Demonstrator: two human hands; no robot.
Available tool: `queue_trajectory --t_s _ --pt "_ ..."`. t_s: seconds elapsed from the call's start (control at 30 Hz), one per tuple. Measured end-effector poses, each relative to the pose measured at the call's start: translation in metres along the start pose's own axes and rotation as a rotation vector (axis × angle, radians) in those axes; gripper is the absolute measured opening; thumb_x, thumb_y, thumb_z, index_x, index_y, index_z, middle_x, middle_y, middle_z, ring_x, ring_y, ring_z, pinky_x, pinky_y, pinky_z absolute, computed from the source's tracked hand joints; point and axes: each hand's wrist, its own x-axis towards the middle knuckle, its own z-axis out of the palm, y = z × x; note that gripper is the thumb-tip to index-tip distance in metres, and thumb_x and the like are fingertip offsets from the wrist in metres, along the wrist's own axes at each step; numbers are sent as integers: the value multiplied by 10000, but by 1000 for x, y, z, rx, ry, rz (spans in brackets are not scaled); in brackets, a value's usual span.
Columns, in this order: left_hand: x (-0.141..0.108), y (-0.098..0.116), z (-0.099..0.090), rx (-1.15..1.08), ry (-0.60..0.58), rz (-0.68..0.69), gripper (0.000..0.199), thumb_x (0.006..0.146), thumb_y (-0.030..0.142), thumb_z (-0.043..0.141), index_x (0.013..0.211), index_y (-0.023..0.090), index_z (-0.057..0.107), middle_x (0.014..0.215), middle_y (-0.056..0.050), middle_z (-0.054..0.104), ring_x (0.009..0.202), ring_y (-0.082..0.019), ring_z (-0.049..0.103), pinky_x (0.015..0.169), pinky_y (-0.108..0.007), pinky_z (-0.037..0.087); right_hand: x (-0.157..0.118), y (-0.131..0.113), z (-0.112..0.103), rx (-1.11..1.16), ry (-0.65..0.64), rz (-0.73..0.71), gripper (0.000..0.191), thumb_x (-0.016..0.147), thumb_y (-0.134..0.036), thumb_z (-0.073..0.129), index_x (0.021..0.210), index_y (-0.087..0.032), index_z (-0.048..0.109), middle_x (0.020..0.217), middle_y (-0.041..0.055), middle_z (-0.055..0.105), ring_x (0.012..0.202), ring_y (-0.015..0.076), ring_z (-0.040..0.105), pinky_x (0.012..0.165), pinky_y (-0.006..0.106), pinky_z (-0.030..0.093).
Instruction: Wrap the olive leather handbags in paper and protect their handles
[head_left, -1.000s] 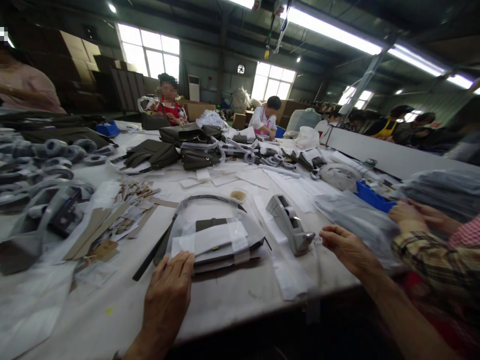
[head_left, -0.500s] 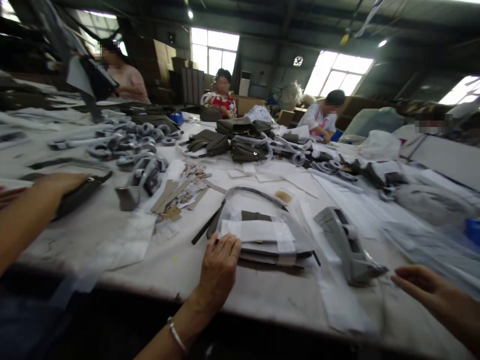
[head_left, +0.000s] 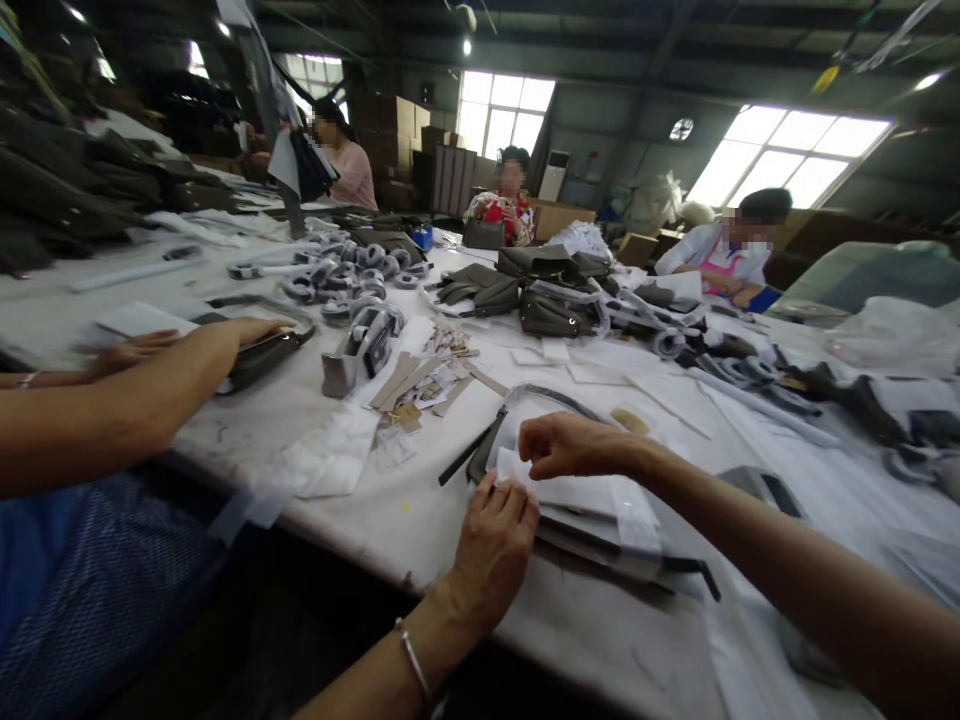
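On the table before me lies a dark olive handbag (head_left: 577, 525) with a looped handle, white wrapping paper (head_left: 577, 492) and clear film around it. My left hand (head_left: 499, 525), a bracelet at its wrist, presses its bent fingers and thumb on the bag's near left edge and paper. Just above it, my right hand (head_left: 559, 447) is over the paper with fingers curled together; whatever they pinch is hidden. My right forearm crosses over the bag's right part and partly covers a grey tape dispenser (head_left: 765, 488).
At left, a co-worker's arms (head_left: 172, 390) reach to another handbag (head_left: 262, 360). Another tape dispenser (head_left: 360, 350), cardboard strips (head_left: 405, 380), wrapped handles (head_left: 352, 265) and a pile of bags (head_left: 551, 300) lie beyond. Several people sit around the table.
My right hand has moved left from beside the tape dispenser to above the handbag, its fingers now curled. My left hand stays on the bag. The view has turned left.
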Motion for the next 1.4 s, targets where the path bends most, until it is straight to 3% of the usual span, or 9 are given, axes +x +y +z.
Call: queue_trajectory --t_s 0.23,0.43,0.57,0.67,0.83,1.0,1.17,1.3,1.4 --pt "-3 -2 7 -44 34 -23 313 948 79 366 1090 139 638 1060 -80 674 1071 -227 609 1084 -452 381 56 14 11 -204 -257 60 209 608 -144 781 804 -173 715 695 -33 665 616 128 579 540 217 369" --pt "-4 -4 9 -89 19 -40 324 946 79 358 1112 139 630 1079 -81 673 1084 -227 600 1101 -452 351 59 29 15 -489 -56 -103 241 647 -297 858 810 -189 716 755 16 700 778 208 629 788 323 416" --pt "-5 -4 8 -99 9 -33 315 926 70 384 1125 140 618 1062 -77 671 1090 -227 593 1105 -450 343 55 48 -3 -456 235 74 433 592 -270 904 971 -205 706 1067 101 701 1107 303 583 1007 416 349" --pt "-5 -4 6 -118 -13 -30 326 901 64 411 1151 141 605 1074 -81 665 1117 -230 580 1119 -448 329 41 65 -4 -345 422 227 427 791 -275 752 1191 -187 634 1242 150 640 1169 296 565 1009 425 378" --pt "4 -5 -6 -206 -116 -64 285 859 140 534 1136 163 602 1058 -70 658 1070 -235 586 1110 -464 343 13 79 37 -144 413 305 384 924 -443 550 1202 -194 641 1128 96 717 995 224 669 856 321 496" --pt "11 -7 -27 -213 -157 -94 102 893 272 606 847 183 622 855 -40 639 863 -220 598 992 -472 434 6 62 77 -24 411 323 403 902 -494 548 1133 -194 685 1101 95 733 1007 249 671 879 342 492" --pt "3 -18 -48 -191 -110 -44 251 955 225 496 723 198 588 737 -31 614 735 -209 584 741 -374 489 -41 37 75 45 467 263 491 912 -486 529 1301 -195 603 1341 123 622 1236 279 566 1063 420 408" --pt "0 -34 -55 -191 -40 53 260 1004 302 423 1018 201 662 1013 -66 698 973 -220 633 890 -383 491 -113 45 69 107 642 306 602 963 -579 365 1436 -220 468 1497 90 477 1389 260 420 1166 470 307" --pt "-2 -46 -41 -78 -61 120 407 1000 422 426 1301 195 580 1322 -100 616 1258 -255 528 1061 -432 408 -143 63 96 -12 733 343 623 977 -573 331 1484 -217 400 1543 89 408 1441 260 334 1199 510 239"
